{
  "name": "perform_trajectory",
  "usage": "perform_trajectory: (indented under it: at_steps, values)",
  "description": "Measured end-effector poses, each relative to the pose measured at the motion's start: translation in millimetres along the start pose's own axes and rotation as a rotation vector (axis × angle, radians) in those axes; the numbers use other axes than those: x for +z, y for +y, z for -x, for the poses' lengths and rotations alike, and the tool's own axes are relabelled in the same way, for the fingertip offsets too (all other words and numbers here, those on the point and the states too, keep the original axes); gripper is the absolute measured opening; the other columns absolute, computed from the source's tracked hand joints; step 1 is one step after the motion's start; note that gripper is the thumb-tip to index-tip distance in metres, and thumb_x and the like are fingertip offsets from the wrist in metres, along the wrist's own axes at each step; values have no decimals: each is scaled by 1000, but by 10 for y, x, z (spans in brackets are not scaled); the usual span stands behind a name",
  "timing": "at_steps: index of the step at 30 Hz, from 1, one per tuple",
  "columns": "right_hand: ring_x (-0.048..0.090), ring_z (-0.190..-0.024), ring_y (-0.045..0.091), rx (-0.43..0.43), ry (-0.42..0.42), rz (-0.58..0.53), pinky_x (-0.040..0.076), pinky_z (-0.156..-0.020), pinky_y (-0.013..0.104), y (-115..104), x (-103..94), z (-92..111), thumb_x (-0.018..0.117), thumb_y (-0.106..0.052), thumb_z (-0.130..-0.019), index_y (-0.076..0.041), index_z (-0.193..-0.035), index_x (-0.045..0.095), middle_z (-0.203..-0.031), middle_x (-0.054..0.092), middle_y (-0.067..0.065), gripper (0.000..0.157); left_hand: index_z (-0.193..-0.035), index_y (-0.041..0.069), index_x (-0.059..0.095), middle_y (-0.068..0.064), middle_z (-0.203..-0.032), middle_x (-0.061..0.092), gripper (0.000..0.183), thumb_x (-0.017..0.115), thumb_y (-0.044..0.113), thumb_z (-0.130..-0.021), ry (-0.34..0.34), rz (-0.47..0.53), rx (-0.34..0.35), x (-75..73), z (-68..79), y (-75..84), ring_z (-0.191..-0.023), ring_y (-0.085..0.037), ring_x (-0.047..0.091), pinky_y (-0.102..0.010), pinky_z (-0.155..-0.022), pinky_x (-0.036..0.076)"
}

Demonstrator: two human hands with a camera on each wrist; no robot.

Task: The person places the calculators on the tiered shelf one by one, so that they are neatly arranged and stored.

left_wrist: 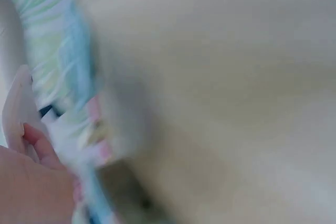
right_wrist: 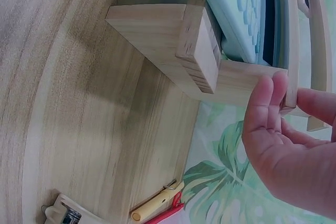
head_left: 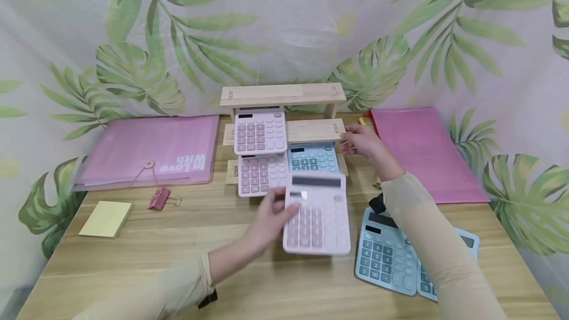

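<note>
My left hand (head_left: pixel 268 216) holds a pale pink calculator (head_left: pixel 331 221) by its left side, over the table in front of a tiered wooden rack (head_left: pixel 282 94). In the left wrist view, that hand (left_wrist: pixel 39 171) shows at the left edge, with much of the picture blurred. My right hand (head_left: pixel 362 140) pinches the right end of the rack's middle slat (right_wrist: pixel 292 40) between thumb and fingers. Two pale pink calculators stand on the rack's left side, an upper one (head_left: pixel 260 131) and a lower one (head_left: pixel 262 174). Beside the lower one leans a blue calculator (head_left: pixel 313 157).
Two blue calculators (head_left: pixel 382 260) lie at the right front, partly under my right forearm. Pink folders flank the rack, one left (head_left: pixel 146 149) and one right (head_left: pixel 422 157). Yellow sticky notes (head_left: pixel 105 219) and a red binder clip (head_left: pixel 159 198) sit left. A yellow pen-like stick (right_wrist: pixel 155 203) lies beyond the rack.
</note>
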State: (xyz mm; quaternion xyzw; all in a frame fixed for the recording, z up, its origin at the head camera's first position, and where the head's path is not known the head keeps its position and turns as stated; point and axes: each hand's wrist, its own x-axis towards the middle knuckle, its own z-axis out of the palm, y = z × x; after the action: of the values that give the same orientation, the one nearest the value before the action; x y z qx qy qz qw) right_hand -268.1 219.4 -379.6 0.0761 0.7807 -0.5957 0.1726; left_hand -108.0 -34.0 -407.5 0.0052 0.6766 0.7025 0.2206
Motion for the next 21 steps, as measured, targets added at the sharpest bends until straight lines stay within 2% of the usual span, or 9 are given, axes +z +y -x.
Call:
perform_trajectory:
  at_steps: [3,5,8,12,17,21]
  values:
    - [59,-58,5,-8,-8,-1,56,-64,21,-4,-2,15,44,-12,-96,4,-144,21,-88,57,4,55,-135,14,32,-16,-113,62,54,58,26,-90,80,101,-59,-28,-176,379,-81,-18,67,-35,-73,58]
    - [57,-56,4,-15,-13,2,55,-61,20,-9,3,23,44,-12,-96,5,-144,20,-83,58,0,56,-137,13,32,-12,-111,63,55,58,27,-90,109,154,-80,-55,-309,599,-79,-16,67,-33,-73,58]
    - [55,-53,2,-25,-3,8,51,-55,17,-7,14,14,45,-11,-95,6,-143,21,-76,58,-5,56,-140,12,28,-8,-106,65,60,57,28,-90,138,183,-89,-95,-506,821,-75,-14,67,-28,-71,58]
    - [54,-52,2,-28,7,15,49,-52,17,3,33,-8,46,-11,-95,6,-142,25,-76,58,-5,54,-141,17,25,-7,-99,67,60,56,32,-91,185,156,-113,-111,-705,938,-66,-11,67,-24,-62,57]
    - [53,-53,3,-23,8,34,49,-52,16,13,35,5,45,-11,-95,5,-141,29,-77,57,-4,52,-142,19,25,-7,-108,65,60,54,34,-92,216,145,-151,-88,-878,956,-69,-11,67,-24,-62,57]
    - [52,-54,2,-54,32,59,48,-51,14,15,14,17,44,-12,-95,6,-141,30,-73,56,-5,51,-144,18,23,-9,-113,63,62,55,34,-92,225,152,-141,-46,-1005,980,-70,-12,65,-24,-60,56]
